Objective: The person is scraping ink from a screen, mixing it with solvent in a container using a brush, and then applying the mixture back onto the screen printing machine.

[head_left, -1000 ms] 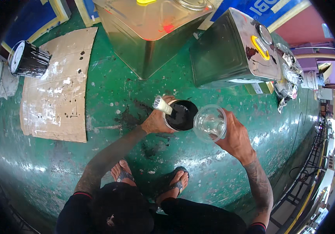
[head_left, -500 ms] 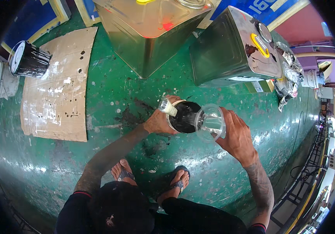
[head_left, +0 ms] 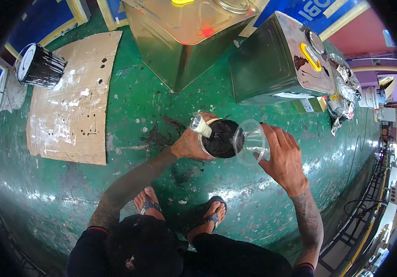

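Observation:
My left hand (head_left: 189, 143) is closed round a pot of black paint (head_left: 222, 141), which holds a pale, plastic-wrapped stick (head_left: 201, 125) leaning on its rim. My right hand (head_left: 281, 157) grips a clear plastic cup (head_left: 253, 141), tipped toward the pot with its lip over the right side of the black paint; clear liquid shows in the cup. Both are above the paint-spotted green floor (head_left: 147, 106), over my sandalled feet.
Paint-stained cardboard (head_left: 69, 124) lies left, bearing a drip-covered black bucket (head_left: 41, 69). Two large metal cans (head_left: 180, 60) (head_left: 263, 64) stand ahead. Crumpled wrapping (head_left: 341, 83) lies beside the right can. Cables and black metal frames (head_left: 360, 226) run along the right edge.
The cup has tipped further toward the pot, and the pot has shifted slightly right and down. Clear liquid appeared at the paint's surface around half a second ago.

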Action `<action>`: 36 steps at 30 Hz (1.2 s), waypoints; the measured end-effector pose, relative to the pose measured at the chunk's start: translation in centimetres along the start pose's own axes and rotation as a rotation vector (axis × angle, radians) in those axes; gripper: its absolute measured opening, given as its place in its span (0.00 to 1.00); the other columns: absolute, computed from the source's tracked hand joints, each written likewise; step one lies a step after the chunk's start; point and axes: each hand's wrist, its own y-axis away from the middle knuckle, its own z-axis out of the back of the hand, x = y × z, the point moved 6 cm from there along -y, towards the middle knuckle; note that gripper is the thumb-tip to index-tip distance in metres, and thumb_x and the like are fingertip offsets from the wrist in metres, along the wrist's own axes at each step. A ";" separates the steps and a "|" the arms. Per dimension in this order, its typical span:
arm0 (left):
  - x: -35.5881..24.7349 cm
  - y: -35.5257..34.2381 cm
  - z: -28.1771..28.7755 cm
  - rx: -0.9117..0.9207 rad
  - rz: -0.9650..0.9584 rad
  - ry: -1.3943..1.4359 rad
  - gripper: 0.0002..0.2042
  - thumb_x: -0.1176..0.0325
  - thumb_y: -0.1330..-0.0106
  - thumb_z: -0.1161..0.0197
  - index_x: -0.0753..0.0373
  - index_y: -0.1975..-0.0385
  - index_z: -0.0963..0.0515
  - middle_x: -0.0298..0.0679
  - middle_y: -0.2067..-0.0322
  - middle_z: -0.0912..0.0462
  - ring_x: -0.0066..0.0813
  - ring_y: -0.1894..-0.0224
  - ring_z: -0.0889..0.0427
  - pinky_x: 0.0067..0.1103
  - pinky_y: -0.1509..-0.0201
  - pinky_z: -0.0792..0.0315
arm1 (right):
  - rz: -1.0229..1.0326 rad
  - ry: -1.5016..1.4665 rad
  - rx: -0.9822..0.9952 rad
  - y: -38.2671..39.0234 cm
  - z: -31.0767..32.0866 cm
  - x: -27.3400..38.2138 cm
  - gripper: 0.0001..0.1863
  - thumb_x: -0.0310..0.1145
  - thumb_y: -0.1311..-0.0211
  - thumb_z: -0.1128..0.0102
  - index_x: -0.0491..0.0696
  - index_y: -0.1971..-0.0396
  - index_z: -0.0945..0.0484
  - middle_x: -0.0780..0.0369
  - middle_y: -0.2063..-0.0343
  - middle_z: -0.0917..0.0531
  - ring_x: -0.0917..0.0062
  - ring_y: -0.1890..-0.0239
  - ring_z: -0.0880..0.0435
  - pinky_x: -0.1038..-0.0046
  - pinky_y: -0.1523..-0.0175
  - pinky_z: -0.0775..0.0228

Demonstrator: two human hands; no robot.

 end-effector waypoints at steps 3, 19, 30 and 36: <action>-0.1 -0.1 0.1 0.005 0.024 0.043 0.55 0.52 0.66 0.11 0.60 0.32 0.31 0.47 0.35 0.29 0.48 0.29 0.32 0.40 0.22 0.41 | 0.031 0.039 -0.005 -0.3 0.5 0.6 0.52 0.27 0.65 0.16 0.48 0.32 0.33 0.55 0.46 0.20 0.56 0.44 0.19 0.55 0.36 0.27; -1.5 2.5 4.7 -0.137 0.088 0.049 0.59 0.58 0.66 0.09 0.64 0.29 0.37 0.48 0.32 0.33 0.46 0.27 0.34 0.39 0.22 0.39 | -0.152 -0.910 -0.184 -4.0 -10.6 -5.3 0.47 0.25 0.51 0.18 0.44 0.30 0.35 0.55 0.37 0.21 0.65 0.34 0.21 0.60 0.32 0.27; -2.7 6.7 9.2 -0.234 0.042 0.010 0.65 0.58 0.67 0.08 0.61 0.25 0.44 0.48 0.28 0.38 0.46 0.23 0.39 0.43 0.19 0.44 | -0.157 -1.048 -0.439 -12.4 -23.0 -6.5 0.51 0.19 0.49 0.21 0.42 0.27 0.43 0.52 0.30 0.30 0.65 0.26 0.32 0.62 0.23 0.36; -6.0 6.4 10.0 -0.205 -0.015 0.027 0.56 0.60 0.62 0.11 0.62 0.29 0.37 0.48 0.37 0.26 0.48 0.32 0.27 0.44 0.23 0.42 | -0.643 -1.204 -0.108 -1.2 -18.3 -5.4 0.25 0.22 0.37 0.29 0.39 0.40 0.24 0.57 0.47 0.16 0.76 0.48 0.16 0.73 0.44 0.21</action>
